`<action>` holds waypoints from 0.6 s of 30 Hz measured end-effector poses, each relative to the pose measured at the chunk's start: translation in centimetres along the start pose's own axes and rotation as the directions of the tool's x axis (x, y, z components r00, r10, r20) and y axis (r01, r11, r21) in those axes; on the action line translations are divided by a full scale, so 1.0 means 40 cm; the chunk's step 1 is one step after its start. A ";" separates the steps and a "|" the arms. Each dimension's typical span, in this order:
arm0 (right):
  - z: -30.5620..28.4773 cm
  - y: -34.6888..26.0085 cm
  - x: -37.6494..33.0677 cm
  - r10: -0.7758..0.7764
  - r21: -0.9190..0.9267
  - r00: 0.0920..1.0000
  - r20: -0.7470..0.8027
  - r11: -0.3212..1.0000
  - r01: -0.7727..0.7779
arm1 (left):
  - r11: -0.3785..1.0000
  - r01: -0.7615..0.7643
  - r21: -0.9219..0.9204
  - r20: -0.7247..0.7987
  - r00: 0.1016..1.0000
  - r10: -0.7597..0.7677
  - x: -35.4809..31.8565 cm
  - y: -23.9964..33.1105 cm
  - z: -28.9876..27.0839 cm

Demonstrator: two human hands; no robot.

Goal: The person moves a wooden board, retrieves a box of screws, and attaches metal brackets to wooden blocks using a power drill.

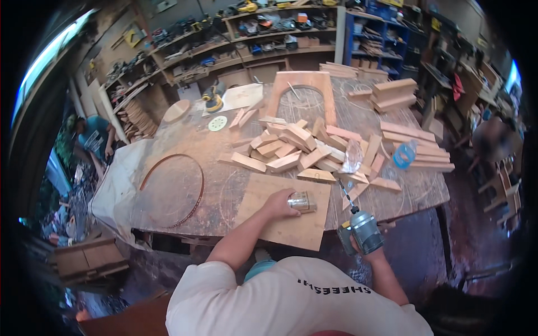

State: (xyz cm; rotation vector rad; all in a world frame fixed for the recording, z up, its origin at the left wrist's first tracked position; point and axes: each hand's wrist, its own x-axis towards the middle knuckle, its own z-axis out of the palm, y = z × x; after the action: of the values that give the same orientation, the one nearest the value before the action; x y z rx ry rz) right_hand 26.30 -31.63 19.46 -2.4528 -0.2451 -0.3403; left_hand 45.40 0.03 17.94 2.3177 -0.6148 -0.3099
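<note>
My left hand is closed on a short, shiny, tan-and-silver piece; its exact kind is unclear. The piece is over a flat plywood board at the near edge of the workbench. In my right hand is a grey cordless drill, its long bit pointing away toward the wood pile. My fingers wrap its handle and are partly hidden behind its body. Just beyond both hands lies a heap of short, angle-cut wood blocks, with a crumpled clear plastic bag on its right side.
The workbench also bears a thin hoop, a yellow sander, a wooden frame, stacked boards and a blue tape roll. Loaded shelves line the back. Another person is at far left.
</note>
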 end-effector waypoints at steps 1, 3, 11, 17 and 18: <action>-0.013 -0.020 0.031 -0.050 0.121 0.998 -0.026 0.991 0.053 | 0.998 0.064 -0.027 -0.008 0.998 -0.064 -0.032 -0.009 -0.009; -0.011 -0.028 0.065 -0.094 0.120 0.995 -0.035 0.988 0.098 | 0.978 0.117 -0.175 -0.115 0.984 -0.138 -0.109 -0.065 -0.007; 0.023 -0.041 0.145 0.034 0.310 0.973 0.230 0.945 -0.107 | 0.441 -0.061 -0.896 -0.329 0.757 -0.565 -0.348 -0.254 -0.069; 0.086 -0.143 0.188 -0.095 0.296 0.962 0.255 0.955 0.016 | 0.273 -0.288 -0.918 -0.396 0.695 -0.600 -0.339 -0.455 -0.138; 0.094 -0.168 0.197 -0.104 0.292 0.961 0.255 0.956 0.026 | 0.261 -0.321 -0.910 -0.414 0.680 -0.606 -0.325 -0.500 -0.139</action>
State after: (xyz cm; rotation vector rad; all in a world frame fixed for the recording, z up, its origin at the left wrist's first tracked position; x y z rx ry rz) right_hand 32.72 -23.33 22.83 -2.1996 -0.4598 0.0050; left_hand 43.20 22.62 8.72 1.0072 0.2847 0.1778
